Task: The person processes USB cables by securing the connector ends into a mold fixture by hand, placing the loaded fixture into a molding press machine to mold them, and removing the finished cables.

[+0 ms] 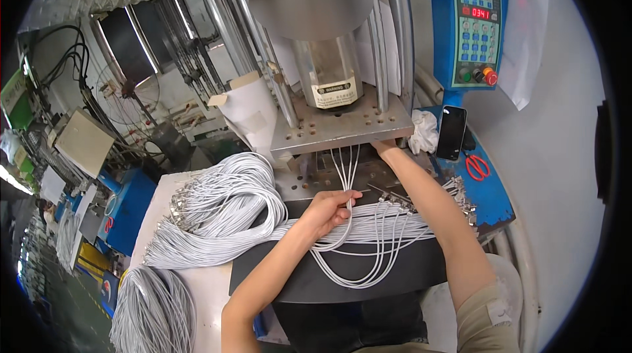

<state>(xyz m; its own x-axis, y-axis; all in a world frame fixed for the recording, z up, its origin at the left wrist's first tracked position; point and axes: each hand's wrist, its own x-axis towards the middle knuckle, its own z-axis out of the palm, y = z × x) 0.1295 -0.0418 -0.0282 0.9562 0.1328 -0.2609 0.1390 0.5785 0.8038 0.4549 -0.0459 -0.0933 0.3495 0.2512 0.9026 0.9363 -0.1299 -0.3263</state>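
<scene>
My left hand [328,213] is closed round several thin white cables [346,172] in front of the press. From its fingers they run up and back under the thick steel upper plate [342,128], and below they loop down over a black surface. My right hand [383,146] reaches under the plate's right front edge; its fingers are hidden there. Beneath the plate lies the steel lower bed [306,187] with drilled holes. Under my right forearm, small metal connectors [395,200] sit on cable ends.
A big coil of white cables [253,182] lies left of my left hand, and another grey-white bundle [153,310] hangs lower left. A blue control panel [474,30] stands at the right. Below it are a dark phone [451,132], red-handled scissors [477,167] and a white cloth [423,132].
</scene>
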